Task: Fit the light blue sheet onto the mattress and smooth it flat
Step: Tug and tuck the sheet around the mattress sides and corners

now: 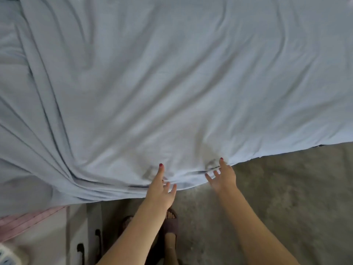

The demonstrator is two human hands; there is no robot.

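Note:
The light blue sheet [172, 83] spreads over the whole mattress, which is hidden beneath it. Deep folds run from the upper left down toward the near edge, and softer creases fan across the middle. My left hand [160, 188] pinches the near hem, thumb on top and a finger showing as a shadow under the cloth. My right hand [223, 176] holds the same hem a little to the right, in the same way. The other fingers of both hands are spread below the edge.
Grey floor [286, 197] lies at the lower right. A pink striped cloth [28, 220] shows under the sheet at the lower left, above a white cabinet with dark handles [80, 247]. My feet in dark slippers [170, 224] stand close to the bed edge.

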